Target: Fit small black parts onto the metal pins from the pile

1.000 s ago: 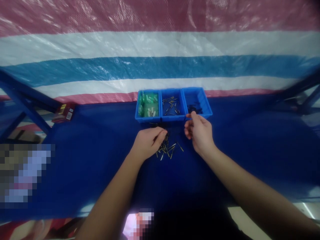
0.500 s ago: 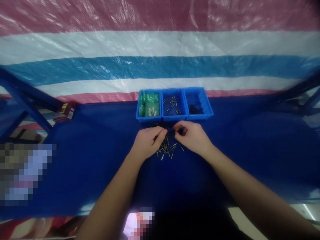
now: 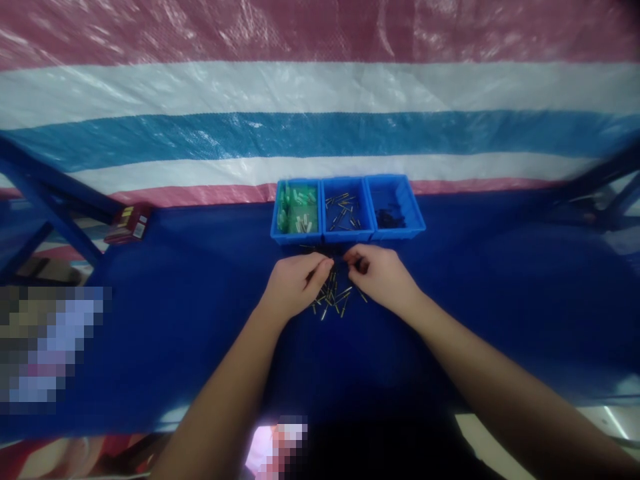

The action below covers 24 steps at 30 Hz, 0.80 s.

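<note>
Over the blue table, my left hand is closed in a pinch, thumb against forefinger; what its fingertips hold is too small to name. My right hand faces it a short gap away, its fingers curled together around something dark that I cannot make out. Beneath and between both hands lies a loose pile of thin metal pins, partly covered by my left hand. Just behind stand three joined blue bins: the left bin holds green bags and whitish pieces, the middle bin metal pins, the right bin small dark parts.
A dark red box sits at the table's back left, beside a blue metal frame. Striped plastic sheeting hangs behind the blue table. Pixelated patches cover areas at the left edge and bottom centre.
My right hand has shifted very slightly left, towards my left hand. My left hand keeps its pinch, and the pile and bins look the same.
</note>
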Each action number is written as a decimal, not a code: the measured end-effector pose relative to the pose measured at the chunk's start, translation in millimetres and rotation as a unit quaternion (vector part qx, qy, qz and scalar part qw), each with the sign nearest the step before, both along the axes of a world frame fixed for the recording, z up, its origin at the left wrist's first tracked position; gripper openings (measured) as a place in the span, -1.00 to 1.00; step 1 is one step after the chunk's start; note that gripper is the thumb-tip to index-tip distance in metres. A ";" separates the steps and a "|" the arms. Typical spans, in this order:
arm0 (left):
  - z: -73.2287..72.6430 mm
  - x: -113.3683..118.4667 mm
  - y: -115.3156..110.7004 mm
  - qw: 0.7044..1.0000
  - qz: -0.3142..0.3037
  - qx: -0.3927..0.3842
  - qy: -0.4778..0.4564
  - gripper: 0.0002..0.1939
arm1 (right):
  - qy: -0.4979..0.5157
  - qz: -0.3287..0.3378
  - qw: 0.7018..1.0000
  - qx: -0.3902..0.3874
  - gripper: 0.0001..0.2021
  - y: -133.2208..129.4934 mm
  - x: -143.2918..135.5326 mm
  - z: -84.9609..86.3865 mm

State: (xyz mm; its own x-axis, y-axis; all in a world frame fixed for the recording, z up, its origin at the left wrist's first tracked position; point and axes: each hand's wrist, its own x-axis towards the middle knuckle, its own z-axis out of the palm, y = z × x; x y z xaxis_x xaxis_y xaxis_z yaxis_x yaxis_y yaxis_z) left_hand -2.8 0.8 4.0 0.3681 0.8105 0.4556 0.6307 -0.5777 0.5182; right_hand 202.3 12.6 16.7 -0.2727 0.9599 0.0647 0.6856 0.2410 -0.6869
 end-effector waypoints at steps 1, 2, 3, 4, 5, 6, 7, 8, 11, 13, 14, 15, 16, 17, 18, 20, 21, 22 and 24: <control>-0.1 -0.1 -0.2 1.000 0.000 -0.001 0.001 -0.68 | 0.001 0.002 1.000 0.001 -0.75 0.0 -0.1 -0.1; -0.2 -0.2 -0.2 1.000 0.001 -0.001 0.001 -0.68 | 0.002 0.003 1.000 0.002 -0.74 0.0 -0.2 -0.1; -0.2 -0.2 -0.2 1.000 0.002 -0.002 0.001 -0.68 | 0.004 0.006 1.000 0.004 -0.73 -0.1 -0.3 0.0; -0.2 -0.3 -0.1 1.000 0.003 -0.002 0.002 -0.68 | 0.005 0.007 1.000 0.008 -0.73 -0.3 -0.4 0.1; -0.1 -0.3 0.1 1.000 0.003 -0.001 0.002 -0.68 | 0.006 0.008 1.000 0.013 -0.73 -0.4 -0.5 0.2; 0.1 -0.3 0.4 1.000 0.003 0.000 0.003 -0.68 | 0.006 0.009 1.000 0.019 -0.73 -0.6 -0.5 0.3; 0.2 -0.3 0.5 1.000 0.003 0.000 0.004 -0.68 | 0.005 0.009 1.000 0.026 -0.73 -0.8 -0.5 0.3; 0.4 -0.3 0.7 1.000 0.003 0.001 0.004 -0.68 | 0.004 0.009 0.999 0.031 -0.74 -0.8 -0.4 0.2; 0.8 -0.3 0.6 1.000 0.001 0.003 0.003 -0.68 | 0.004 0.010 0.999 0.040 -0.75 -0.4 0.1 -1.1; 0.6 -0.4 0.5 1.000 0.001 0.004 0.002 -0.68 | 0.011 0.006 0.999 0.039 -0.77 -0.1 0.2 -1.9; 0.3 -0.5 0.4 1.000 0.002 0.005 0.003 -0.68 | 0.018 0.003 0.999 0.038 -0.78 -0.2 0.0 -2.0; -0.1 -0.5 0.4 1.000 0.002 0.004 0.004 -0.68 | 0.029 -0.002 0.999 0.041 -0.79 -0.6 -0.5 -1.7; -0.6 -0.5 0.4 1.000 0.001 0.004 0.004 -0.69 | 0.044 -0.007 0.998 0.045 -0.81 -1.4 -1.3 -1.1; -1.2 -0.4 0.4 1.000 -0.001 0.004 0.002 -0.71 | 0.067 -0.011 0.996 0.050 -0.82 -2.6 -2.4 -0.2; -1.8 -0.2 0.4 1.000 -0.002 0.003 -0.003 -0.73 | 0.095 -0.016 0.994 0.057 -0.84 -4.1 -3.7 1.0; -2.7 0.4 0.1 1.000 0.005 -0.001 -0.019 -0.81 | 0.180 -0.012 0.983 0.040 -0.86 -7.7 -7.0 3.8; -3.0 0.7 -0.1 1.000 0.011 -0.004 -0.024 -0.81 | 0.227 -0.008 0.974 0.023 -0.88 -9.5 -8.7 5.2; -3.2 0.9 -0.3 0.999 0.016 -0.007 -0.027 -0.78 | 0.269 -0.003 0.963 0.001 -0.89 -11.1 -10.3 6.5; -3.2 1.0 -0.6 1.000 0.018 -0.010 -0.024 -0.69 | 0.331 0.004 0.943 -0.040 -0.91 -13.0 -12.8 8.3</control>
